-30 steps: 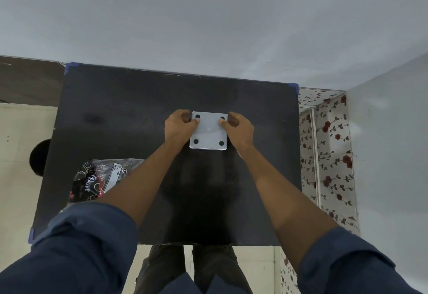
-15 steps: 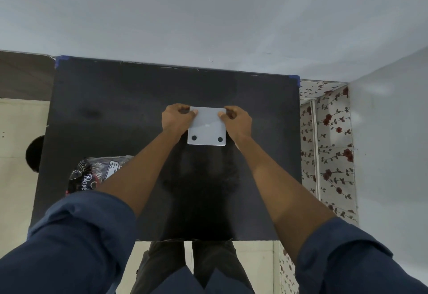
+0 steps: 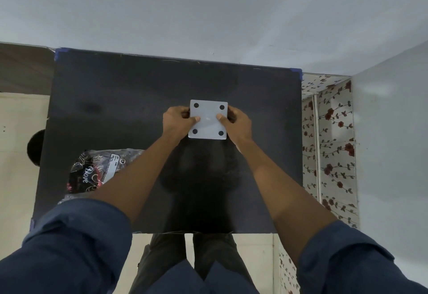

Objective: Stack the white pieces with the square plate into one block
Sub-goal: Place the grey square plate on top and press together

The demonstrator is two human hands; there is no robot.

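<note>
A white square plate (image 3: pixel 208 113) with a dark hole near each of its four corners lies flat-faced toward me over the middle of the black table (image 3: pixel 115 108). My left hand (image 3: pixel 176 121) grips its left edge, thumb on the top face. My right hand (image 3: pixel 237 123) grips its right edge the same way. Whatever white pieces sit under the plate are hidden by it and by my fingers.
A crumpled black plastic bag (image 3: pixel 97 168) with printed lettering lies on the table at the left, partly under my left forearm. A grey wall runs behind the table. A floral-patterned surface (image 3: pixel 328 143) stands to the right of the table edge.
My thumbs have slid from the plate's far corners to the middle of its side edges, so all four holes show now. The plate stays in the same spot.
</note>
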